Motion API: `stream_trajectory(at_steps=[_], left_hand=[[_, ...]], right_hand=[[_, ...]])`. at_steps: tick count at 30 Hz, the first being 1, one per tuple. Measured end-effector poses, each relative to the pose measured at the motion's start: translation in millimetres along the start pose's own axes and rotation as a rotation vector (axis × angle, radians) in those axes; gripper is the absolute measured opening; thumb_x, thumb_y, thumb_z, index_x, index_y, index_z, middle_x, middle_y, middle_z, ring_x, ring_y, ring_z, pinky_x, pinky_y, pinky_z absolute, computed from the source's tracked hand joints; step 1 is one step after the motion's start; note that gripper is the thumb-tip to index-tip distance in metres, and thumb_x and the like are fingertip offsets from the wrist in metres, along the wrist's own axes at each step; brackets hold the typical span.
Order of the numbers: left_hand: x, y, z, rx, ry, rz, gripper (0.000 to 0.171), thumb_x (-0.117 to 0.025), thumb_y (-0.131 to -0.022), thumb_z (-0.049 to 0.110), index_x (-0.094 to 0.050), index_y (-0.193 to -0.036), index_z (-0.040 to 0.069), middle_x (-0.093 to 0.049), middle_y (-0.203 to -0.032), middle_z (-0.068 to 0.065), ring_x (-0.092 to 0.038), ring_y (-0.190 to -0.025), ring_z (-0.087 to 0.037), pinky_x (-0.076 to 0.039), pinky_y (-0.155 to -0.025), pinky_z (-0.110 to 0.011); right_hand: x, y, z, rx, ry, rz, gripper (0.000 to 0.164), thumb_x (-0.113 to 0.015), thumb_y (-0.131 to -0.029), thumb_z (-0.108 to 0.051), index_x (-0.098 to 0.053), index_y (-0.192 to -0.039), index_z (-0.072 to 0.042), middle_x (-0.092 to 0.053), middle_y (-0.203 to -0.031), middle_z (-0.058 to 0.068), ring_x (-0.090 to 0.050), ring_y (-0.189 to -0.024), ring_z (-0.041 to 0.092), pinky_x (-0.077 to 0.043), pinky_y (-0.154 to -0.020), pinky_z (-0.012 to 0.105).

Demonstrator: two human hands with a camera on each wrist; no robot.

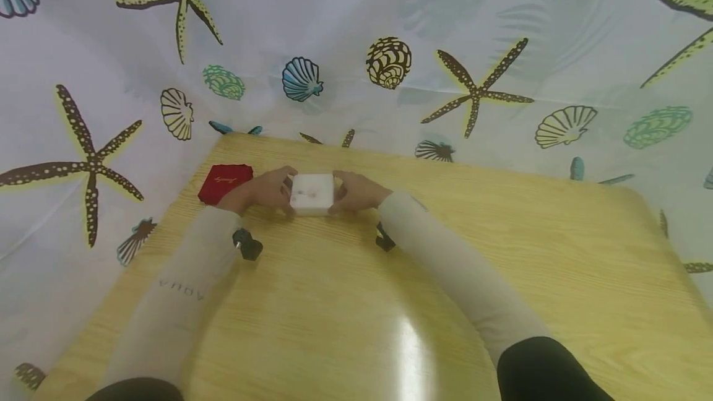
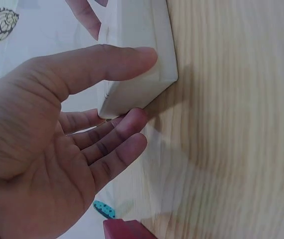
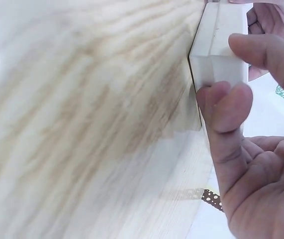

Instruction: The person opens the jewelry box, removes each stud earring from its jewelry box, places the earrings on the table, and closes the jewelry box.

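Observation:
A small white box (image 1: 312, 193) with faint marks on its top is at the far left-middle of the wooden table, between both hands. My left hand (image 1: 268, 188) grips its left end; in the left wrist view the thumb (image 2: 132, 62) lies along the side of the box (image 2: 142, 30) and the fingertips (image 2: 132, 123) are at its end corner. From the other end my right hand (image 1: 359, 192) holds it, thumb (image 3: 251, 49) on one side and curled fingers (image 3: 234, 107) at the end. A seam between lid and base shows in the right wrist view.
A dark red pouch (image 1: 224, 182) with small gold lettering lies just left of my left hand, partly behind the wrist. The wooden table (image 1: 312, 302) ends at a hanging cloth (image 1: 345, 30) printed with shells and starfish, along the back and sides.

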State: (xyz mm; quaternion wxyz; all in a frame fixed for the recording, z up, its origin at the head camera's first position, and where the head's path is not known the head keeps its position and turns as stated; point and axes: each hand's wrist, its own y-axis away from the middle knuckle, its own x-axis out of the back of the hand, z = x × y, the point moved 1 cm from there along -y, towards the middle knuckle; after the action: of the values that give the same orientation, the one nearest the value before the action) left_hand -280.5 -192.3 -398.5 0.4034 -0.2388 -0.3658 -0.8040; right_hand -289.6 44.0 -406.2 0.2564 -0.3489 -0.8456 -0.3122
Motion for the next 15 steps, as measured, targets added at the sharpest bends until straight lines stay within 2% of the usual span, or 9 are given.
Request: stream_trajectory(at_steps=[2, 7, 12, 15], left_hand=[[-4.9, 2.1, 2.3, 0.0, 0.003, -0.002, 0.095, -0.082, -0.08, 0.019, -0.023, -0.152, 0.004, -0.043, -0.147, -0.023, -0.052, -0.127, -0.036, -0.043, -0.109, -0.05], [-18.1, 6.7, 4.5, -0.054, 0.037, 0.017, 0.096, -0.082, -0.08, 0.015, -0.02, -0.152, 0.001, -0.047, -0.143, -0.025, -0.057, -0.12, -0.034, -0.048, -0.104, -0.045], [-32.5, 10.4, 9.1, -0.112, 0.039, 0.023, 0.101, -0.085, -0.075, 0.01, -0.021, -0.15, -0.007, -0.054, -0.127, -0.025, -0.059, -0.103, -0.027, -0.051, -0.088, -0.033], [-38.6, 13.4, 15.0, -0.121, 0.015, 0.023, 0.103, -0.087, -0.072, 0.01, -0.022, -0.149, -0.008, -0.057, -0.118, -0.021, -0.057, -0.097, -0.023, -0.049, -0.084, -0.03]], right_hand=[[-1, 6, 1, -0.007, 0.018, 0.005, 0.104, -0.081, -0.083, -0.025, -0.013, -0.16, -0.007, -0.069, -0.12, 0.015, -0.068, -0.086, 0.019, -0.056, -0.07, 0.026], [-5, 20, 4, -0.001, 0.07, 0.028, 0.105, -0.08, -0.084, -0.027, -0.012, -0.16, -0.005, -0.07, -0.119, 0.013, -0.07, -0.095, 0.021, -0.057, -0.079, 0.029], [-13, 35, 10, 0.033, 0.097, 0.036, 0.107, -0.081, -0.083, -0.03, -0.012, -0.159, -0.001, -0.072, -0.114, 0.012, -0.068, -0.1, 0.019, -0.053, -0.093, 0.033], [-16, 44, 13, 0.048, 0.086, 0.04, 0.107, -0.081, -0.083, -0.031, -0.012, -0.158, 0.0, -0.072, -0.113, 0.012, -0.068, -0.1, 0.019, -0.053, -0.095, 0.034]])
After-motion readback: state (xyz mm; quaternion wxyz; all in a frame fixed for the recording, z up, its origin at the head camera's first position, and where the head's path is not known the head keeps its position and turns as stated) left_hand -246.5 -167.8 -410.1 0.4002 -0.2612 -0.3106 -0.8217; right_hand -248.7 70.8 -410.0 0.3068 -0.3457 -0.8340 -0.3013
